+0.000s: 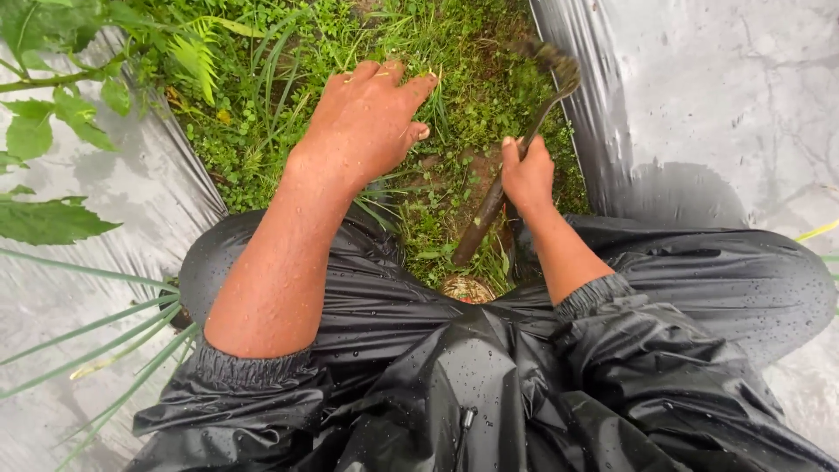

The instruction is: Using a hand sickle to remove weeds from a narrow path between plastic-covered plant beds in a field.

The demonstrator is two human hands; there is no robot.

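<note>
Head view: the person squats over a narrow strip of weeds [288, 96] running between two sheets of grey plastic mulch [725, 96], wet and wrinkled. The left hand [367, 122] is spread wide, palm down, fingers splayed onto grass blades at the strip's middle; it pins or gathers them, and I cannot tell whether any are truly gripped. The right hand [527, 175] is closed tight around a hand hoe [516, 166]: brown wooden handle angled down toward the knees, thin dark metal neck curving up to a blurred, soil-caked head raised above the greenery near the right sheet.

Progress, judged: a small patch of bare brown soil [463, 170] shows between the hands, so some clearing looks done there; beyond the hands the strip is thick with grass, clover-like leaves and a fern, so most is left.

Textures: black rain suit [489, 385] glossy, beaded with droplets, elastic cuffs pushed up the forearms. Broad leaves at left edge.
</note>
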